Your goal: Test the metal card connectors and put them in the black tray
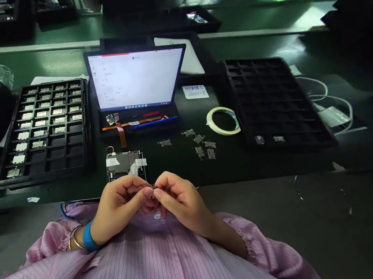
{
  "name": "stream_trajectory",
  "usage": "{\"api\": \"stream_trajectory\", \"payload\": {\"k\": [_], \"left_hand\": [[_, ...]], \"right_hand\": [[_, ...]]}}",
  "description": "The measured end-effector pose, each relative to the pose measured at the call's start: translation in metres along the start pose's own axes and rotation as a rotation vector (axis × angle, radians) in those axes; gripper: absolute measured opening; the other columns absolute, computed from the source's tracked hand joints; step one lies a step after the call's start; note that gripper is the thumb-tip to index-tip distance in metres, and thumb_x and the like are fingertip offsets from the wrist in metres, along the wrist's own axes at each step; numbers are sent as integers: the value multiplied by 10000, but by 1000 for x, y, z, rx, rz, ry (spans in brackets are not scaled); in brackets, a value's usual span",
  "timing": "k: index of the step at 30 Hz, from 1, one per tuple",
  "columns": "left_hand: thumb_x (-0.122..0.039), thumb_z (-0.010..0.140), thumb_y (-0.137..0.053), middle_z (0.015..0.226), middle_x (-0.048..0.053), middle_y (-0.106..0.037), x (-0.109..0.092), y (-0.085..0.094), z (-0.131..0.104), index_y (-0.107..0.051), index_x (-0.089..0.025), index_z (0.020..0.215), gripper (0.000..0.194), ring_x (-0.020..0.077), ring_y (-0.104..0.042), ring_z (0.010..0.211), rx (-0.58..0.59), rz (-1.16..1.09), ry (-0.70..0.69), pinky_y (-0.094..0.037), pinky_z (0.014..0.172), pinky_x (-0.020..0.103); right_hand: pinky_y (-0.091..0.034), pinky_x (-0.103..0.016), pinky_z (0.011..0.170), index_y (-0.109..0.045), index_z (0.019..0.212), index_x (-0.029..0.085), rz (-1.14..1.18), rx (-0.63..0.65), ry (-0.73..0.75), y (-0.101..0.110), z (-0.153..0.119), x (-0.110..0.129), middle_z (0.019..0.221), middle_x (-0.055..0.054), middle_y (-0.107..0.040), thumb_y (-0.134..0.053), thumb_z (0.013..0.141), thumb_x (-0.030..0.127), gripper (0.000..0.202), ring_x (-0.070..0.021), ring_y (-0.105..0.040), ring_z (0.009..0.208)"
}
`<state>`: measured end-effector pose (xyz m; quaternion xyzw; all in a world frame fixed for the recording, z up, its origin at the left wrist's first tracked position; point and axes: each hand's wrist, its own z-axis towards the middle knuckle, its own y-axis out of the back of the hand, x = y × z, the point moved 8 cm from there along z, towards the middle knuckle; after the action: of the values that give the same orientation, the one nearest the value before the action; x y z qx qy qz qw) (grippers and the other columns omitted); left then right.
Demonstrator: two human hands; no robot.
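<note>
Green and glossy, the bench [173,167] carries two black gridded trays: the left tray [70,151] holds rows of small silvery modules [41,114], the right tray [272,97] two small pieces [279,139] in its near pockets. Between them stand a smooth bright screen [137,79] and a pale ring of tape [215,128]—flat, thin metallic plates [198,139] lie loose near it. A brownish ribbon [122,138] runs towards a board [124,162] patched with white strips. At the bench's near edge, the fingers of the left hand [121,206] and right hand [182,199] are closed, pinching a part [152,190] between them—small and dark, its shape mostly hidden by fingertips.
</note>
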<state>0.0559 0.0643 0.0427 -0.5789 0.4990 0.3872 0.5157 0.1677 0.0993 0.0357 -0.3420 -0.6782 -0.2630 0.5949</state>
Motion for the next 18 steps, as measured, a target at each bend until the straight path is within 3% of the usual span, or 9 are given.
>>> {"api": "stream_trajectory", "payload": {"k": [18], "left_hand": [[-336,895,-665,703,25,-721,6,2,-3,-662,-146,899,190,141,-712,603,60,14,82,-599,539,210]], "right_hand": [[-536,-203,440,-501,802,205,155,119,-102,-5,-3,-11,709,36,-568,-568,912,337,184,-96,-599,532]]}}
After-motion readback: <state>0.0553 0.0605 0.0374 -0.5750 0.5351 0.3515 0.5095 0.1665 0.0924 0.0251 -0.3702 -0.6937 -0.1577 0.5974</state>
